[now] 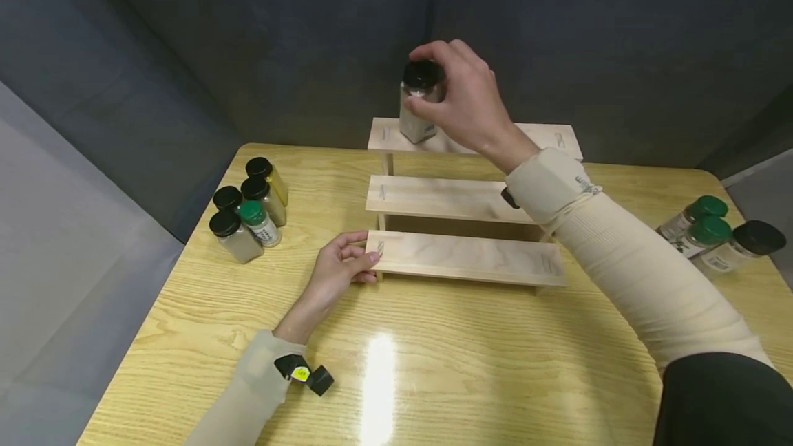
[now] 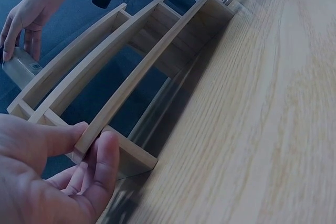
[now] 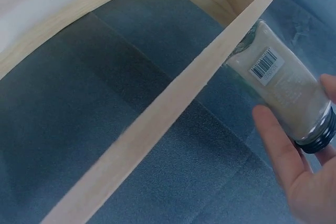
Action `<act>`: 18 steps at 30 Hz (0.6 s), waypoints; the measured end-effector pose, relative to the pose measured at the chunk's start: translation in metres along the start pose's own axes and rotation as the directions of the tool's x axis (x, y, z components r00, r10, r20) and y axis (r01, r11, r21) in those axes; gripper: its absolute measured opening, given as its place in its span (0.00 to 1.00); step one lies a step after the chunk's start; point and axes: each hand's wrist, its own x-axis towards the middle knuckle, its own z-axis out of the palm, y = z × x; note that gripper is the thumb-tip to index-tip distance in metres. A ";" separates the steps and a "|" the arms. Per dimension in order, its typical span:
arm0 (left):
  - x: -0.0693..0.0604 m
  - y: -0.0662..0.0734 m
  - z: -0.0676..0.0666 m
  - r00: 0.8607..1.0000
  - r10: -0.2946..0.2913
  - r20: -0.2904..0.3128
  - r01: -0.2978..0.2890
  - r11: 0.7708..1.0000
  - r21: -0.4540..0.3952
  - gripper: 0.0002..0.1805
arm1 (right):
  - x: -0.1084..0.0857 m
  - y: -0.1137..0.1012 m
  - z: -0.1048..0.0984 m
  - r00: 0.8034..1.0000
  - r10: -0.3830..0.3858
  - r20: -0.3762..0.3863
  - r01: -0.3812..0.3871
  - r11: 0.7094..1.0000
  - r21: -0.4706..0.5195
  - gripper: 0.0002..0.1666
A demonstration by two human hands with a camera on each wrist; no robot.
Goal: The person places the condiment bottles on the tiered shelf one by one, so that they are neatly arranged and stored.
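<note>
Head view: 1 jar at rack's top tier, 8 on desk

Item 1, jar (image 1: 414, 119): blk cap, pale contents; at L end of top tier (image 1: 542, 135). Base looks on or just over the board; we can't tell if it bears wt.

Item 2, R hand (image 1: 467, 91): fingers grasping jar near cap, not released.

Item 3, L hand (image 1: 337, 263): fingers pinching L end of bottom tier (image 1: 464, 257), prob. to steady the wooden rack.

Item 4, jar group, L side of desk (image 1: 471, 391): qty 5, incl. green-cap jar (image 1: 265, 232).

Item 5, jar group, R side: qty 3, incl. large blk-cap jar (image 1: 721, 258).

Status, our est.: early stage. Done: 1 jar up at rack. Left: seat & let go; remaining 8 prob. to follow. R arm hides pts of top & mid tier (image 1: 434, 196), so count there approx.
</note>
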 end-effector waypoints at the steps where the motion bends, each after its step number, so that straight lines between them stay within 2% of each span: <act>1: 0.000 0.000 0.000 1.000 -0.001 -0.001 0.001 1.000 0.001 0.29 | 0.000 0.000 0.000 1.000 0.003 0.002 -0.003 1.000 -0.002 0.32; 9: 0.000 0.000 -0.001 1.000 -0.002 -0.006 0.002 1.000 -0.004 0.29 | 0.000 -0.003 -0.001 1.000 0.012 0.014 -0.012 1.000 -0.004 0.33; 18: 0.002 -0.002 -0.001 1.000 0.002 -0.002 -0.002 1.000 -0.007 0.29 | -0.004 -0.005 -0.011 0.998 0.052 0.032 -0.051 0.997 -0.059 0.39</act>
